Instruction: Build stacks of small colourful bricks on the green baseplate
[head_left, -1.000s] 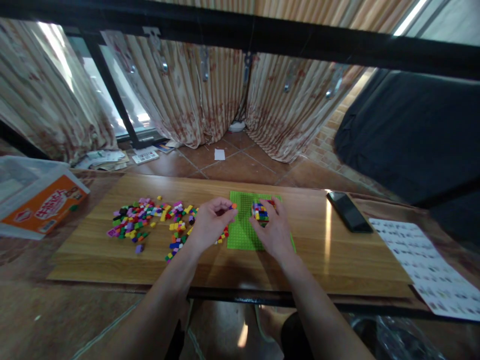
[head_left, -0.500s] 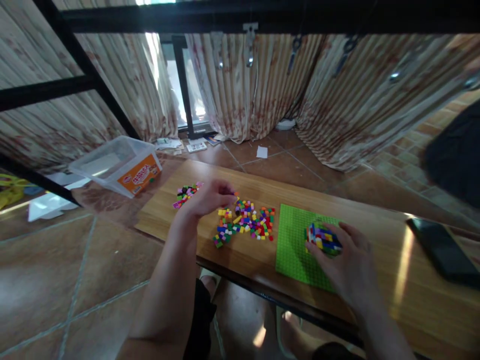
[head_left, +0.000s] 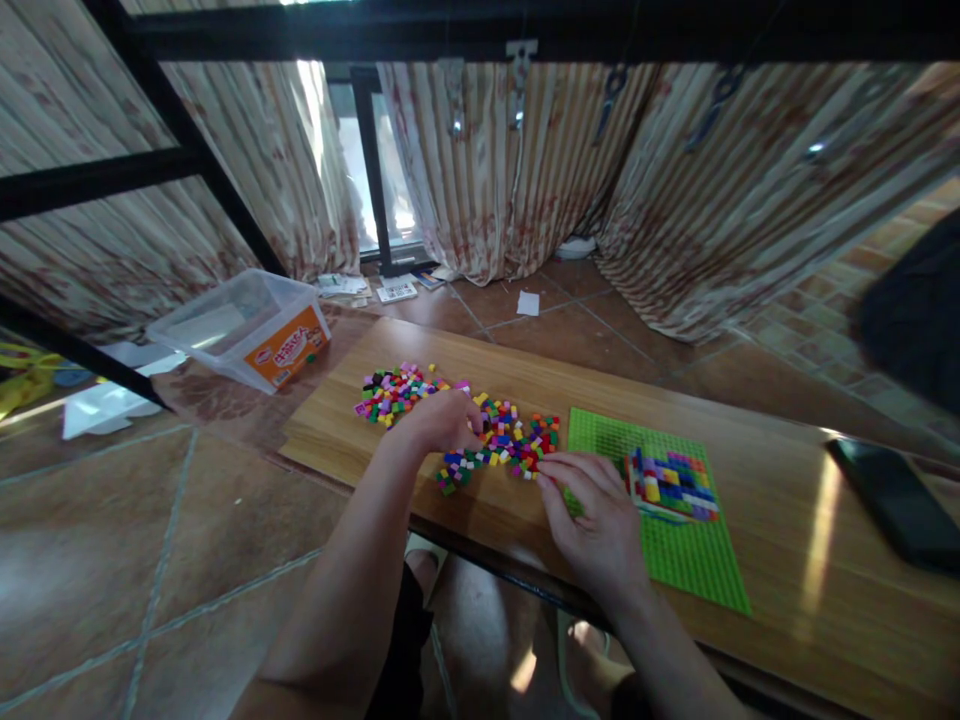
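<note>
Loose small toy bricks (head_left: pixel 498 428) of many colours lie spread over the wooden bench top. My left hand (head_left: pixel 444 420) is over the middle of them, its fingers curled down among the bricks; whatever it pinches is hidden. At the right edge of the loose bricks, my right hand (head_left: pixel 598 505) has thumb and fingertips pressed together beside some red ones. What lies between those tips is too small to make out. A multicoloured brick structure (head_left: pixel 671 485) stands on the green baseplate (head_left: pixel 697 565), just right of my right hand, which covers the plate's left part.
A dark phone (head_left: pixel 892 500) lies at the bench's right end. On the floor to the left stands a clear plastic box (head_left: pixel 225 325) with an orange label. A black metal frame (head_left: pixel 480 35) crosses above, with curtains (head_left: pixel 517 180) behind it.
My right hand has left the brick structure and moved left to the edge of the loose bricks. My left hand has shifted slightly right and down, into the bricks.
</note>
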